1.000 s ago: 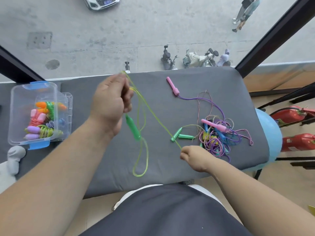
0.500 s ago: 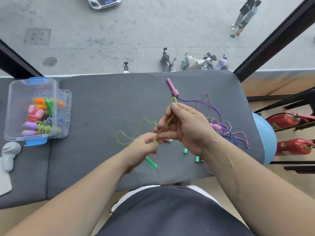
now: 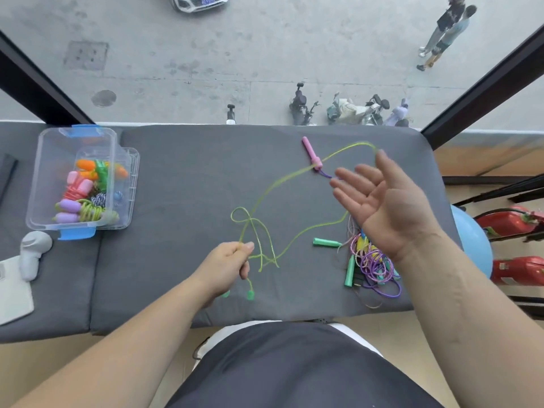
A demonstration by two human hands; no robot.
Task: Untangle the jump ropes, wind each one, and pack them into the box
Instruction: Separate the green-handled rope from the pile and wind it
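Two hands are working over the grey padded surface (image 3: 191, 172). Nearest, the left hand (image 3: 226, 263) is pinching several strands of the yellow-green rope (image 3: 282, 184) between thumb and curled fingers, and the rope's green handles (image 3: 250, 295) are dangling just below it. To the right, a tangle of purple, pink and yellow ropes (image 3: 374, 260) is lying near the front edge, with mint handles (image 3: 326, 242) sticking out on its left side. Above the tangle the right hand (image 3: 388, 204) is hovering palm up, fingers spread and gripping nothing; the yellow-green rope is arching up to the tip of its topmost finger and crossing over a pink handle (image 3: 311, 153) lying farther back. At far left the clear box (image 3: 47, 178) is sitting on the padding, holding several wound ropes
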